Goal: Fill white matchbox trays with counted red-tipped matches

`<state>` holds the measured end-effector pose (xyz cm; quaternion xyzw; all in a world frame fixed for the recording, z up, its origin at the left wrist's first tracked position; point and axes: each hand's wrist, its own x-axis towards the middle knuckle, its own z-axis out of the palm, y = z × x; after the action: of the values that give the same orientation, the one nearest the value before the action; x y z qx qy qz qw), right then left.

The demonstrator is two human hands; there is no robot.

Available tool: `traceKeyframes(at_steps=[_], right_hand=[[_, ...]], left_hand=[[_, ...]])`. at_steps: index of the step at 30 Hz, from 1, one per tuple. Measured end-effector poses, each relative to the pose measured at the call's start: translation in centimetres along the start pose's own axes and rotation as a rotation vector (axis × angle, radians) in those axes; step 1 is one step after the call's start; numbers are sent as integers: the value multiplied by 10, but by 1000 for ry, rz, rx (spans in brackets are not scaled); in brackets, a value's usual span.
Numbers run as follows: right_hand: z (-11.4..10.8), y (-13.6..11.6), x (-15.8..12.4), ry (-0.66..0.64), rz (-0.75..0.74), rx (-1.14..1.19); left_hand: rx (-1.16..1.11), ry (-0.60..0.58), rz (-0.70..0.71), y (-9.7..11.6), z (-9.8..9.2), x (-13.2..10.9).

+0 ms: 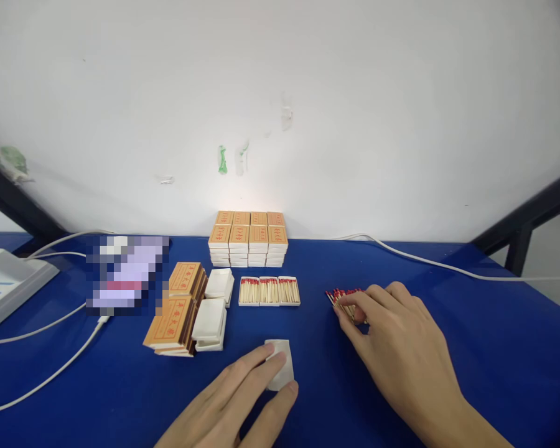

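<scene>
My left hand (242,392) is at the front middle, its fingertips and thumb around a small white matchbox tray (282,372) on the blue tabletop. Part of the tray is hidden under the fingers. To the right, my right hand (396,342) curls over a pile of red-tipped matches (340,294), with thumb and index finger pinched on some of them. Its palm hides much of the pile. Between the hands and the wall, three trays filled with matches (269,291) sit side by side.
Stacked closed matchboxes (248,239) stand against the wall. Left of centre are orange matchbox sleeves (175,317) and stacked white trays (210,320). Further left lie a pixelated phone-like object (128,274), a white cable (70,373) and a white device (9,286). Another cable (415,256) runs along the back right.
</scene>
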<state>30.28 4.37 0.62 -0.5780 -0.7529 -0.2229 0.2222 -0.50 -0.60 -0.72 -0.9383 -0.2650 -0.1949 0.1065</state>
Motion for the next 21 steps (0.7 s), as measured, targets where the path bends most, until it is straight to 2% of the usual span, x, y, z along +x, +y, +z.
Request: traceKeyframes(at_steps=[10, 21], right_hand=[[0, 1, -1, -10, 11, 27], [1, 2, -3, -28, 41, 70]], left_hand=[[-1, -8, 21, -3, -3, 1], [49, -23, 33, -5, 2, -2]])
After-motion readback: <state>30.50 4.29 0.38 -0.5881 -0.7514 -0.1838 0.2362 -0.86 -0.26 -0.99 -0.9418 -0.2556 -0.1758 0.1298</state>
